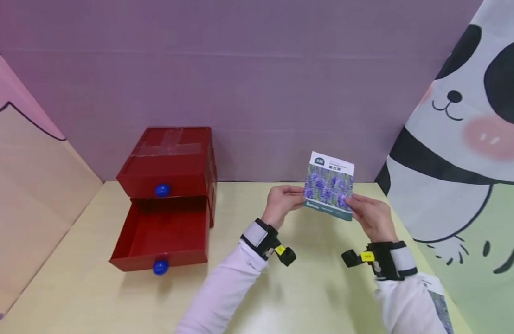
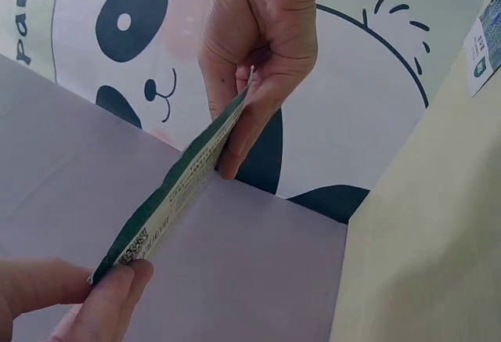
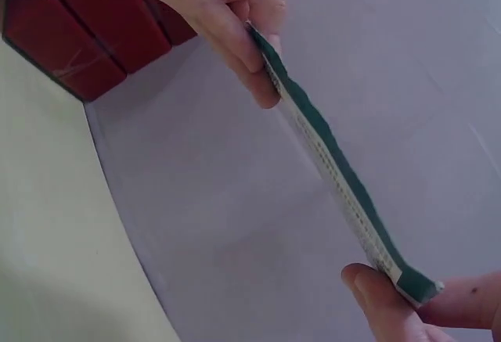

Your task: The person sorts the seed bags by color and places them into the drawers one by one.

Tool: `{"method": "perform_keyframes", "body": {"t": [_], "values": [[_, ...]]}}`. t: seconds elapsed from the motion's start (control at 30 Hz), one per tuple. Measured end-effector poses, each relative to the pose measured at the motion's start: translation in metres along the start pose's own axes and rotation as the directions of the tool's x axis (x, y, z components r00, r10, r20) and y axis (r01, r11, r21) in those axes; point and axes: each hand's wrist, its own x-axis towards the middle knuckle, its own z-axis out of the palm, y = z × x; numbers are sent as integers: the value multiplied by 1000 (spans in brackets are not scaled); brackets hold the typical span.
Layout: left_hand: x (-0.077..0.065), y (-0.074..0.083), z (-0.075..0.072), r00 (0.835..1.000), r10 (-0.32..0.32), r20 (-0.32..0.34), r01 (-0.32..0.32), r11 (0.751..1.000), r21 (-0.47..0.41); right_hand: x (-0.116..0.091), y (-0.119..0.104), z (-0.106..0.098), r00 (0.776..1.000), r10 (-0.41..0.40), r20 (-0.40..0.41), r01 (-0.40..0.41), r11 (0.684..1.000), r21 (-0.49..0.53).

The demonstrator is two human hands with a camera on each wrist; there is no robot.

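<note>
A flat seed packet [image 1: 329, 185] with purple flowers, a white top and a green lower band is held up over the table. My left hand [image 1: 282, 204] pinches its left edge between thumb and fingers. On the opposite edge, my right hand [image 1: 371, 217] pinches the lower right side, thumb on the printed front. From the left wrist view the packet [image 2: 176, 189] appears edge-on, with small print and a square code on its back. The right wrist view also shows the packet [image 3: 337, 162] edge-on, stretched between both hands.
A red drawer box [image 1: 173, 157] with blue knobs stands at the back left. Its lower drawer [image 1: 169, 232] is pulled out, showing a bare inside. Another flower packet [image 1: 438, 299] lies at the table's right edge, partly under my right sleeve. A panda-print wall [image 1: 440, 185] borders the right side.
</note>
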Motion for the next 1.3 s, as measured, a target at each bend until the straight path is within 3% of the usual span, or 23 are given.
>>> {"method": "perform_keyframes", "body": {"t": [0.3, 0.8, 1.13, 1.3], "values": [[-17, 18, -22, 999, 13, -37, -12, 1000, 29, -10, -7, 23, 994, -71, 81, 71, 997, 0], [-46, 37, -59, 998, 38, -49, -37, 999, 14, -24, -9, 61, 980, -101, 169, 118, 988, -96], [-70, 49, -86, 993, 42, -109, -46, 999, -28, -31, -4, 89, 955, -103, 277, 128, 989, -73], [-83, 51, -97, 989, 40, -140, -40, 999, 1, -34, -1, 101, 943, -96, 318, 120, 991, -57]]}}
